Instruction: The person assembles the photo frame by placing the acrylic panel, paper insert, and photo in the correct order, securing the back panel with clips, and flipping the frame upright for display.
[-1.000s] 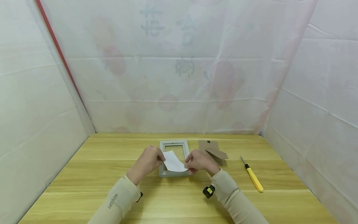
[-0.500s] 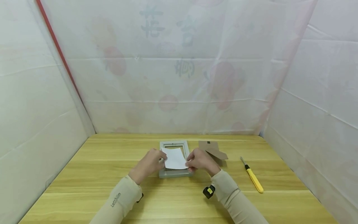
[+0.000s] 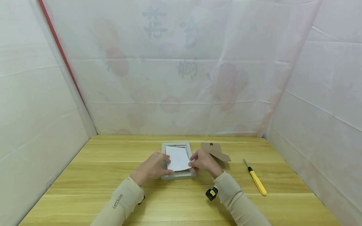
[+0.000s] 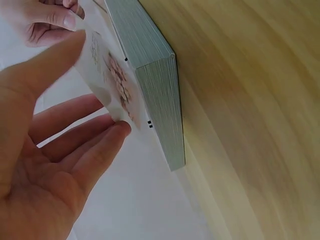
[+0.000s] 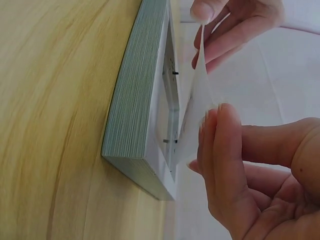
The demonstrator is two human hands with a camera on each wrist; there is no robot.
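Beige sleeves came in from the near edge of the pale wooden counter (image 3: 85, 175), and a small black and yellow device (image 3: 211, 193) sat at the right wrist. Just beyond them the two hands met over a grey picture frame (image 3: 177, 176) lying flat on the counter. The left hand (image 3: 152, 168) had its grip pinched on the left edge of a white paper sheet (image 3: 178, 157), thumb on top and fingers (image 4: 95, 150) under it. The right hand (image 3: 202, 161) gripped the sheet's right edge the same way, thumb and fingertips (image 5: 220, 145) pressed together on the paper. The sheet hung over the frame's opening, slightly bowed, its near end raised off the frame while its far end reached the frame's far rail. From the wrist views a faint printed picture showed on the paper's underside.

Right of the frame lay a brown cardboard backing board (image 3: 215, 150) with its stand flap lifted. Further right, well apart from the hands, a yellow-handled screwdriver (image 3: 255, 179) lay on the counter. Behind it all hung white cloth walls (image 3: 181, 78) with faded prints.
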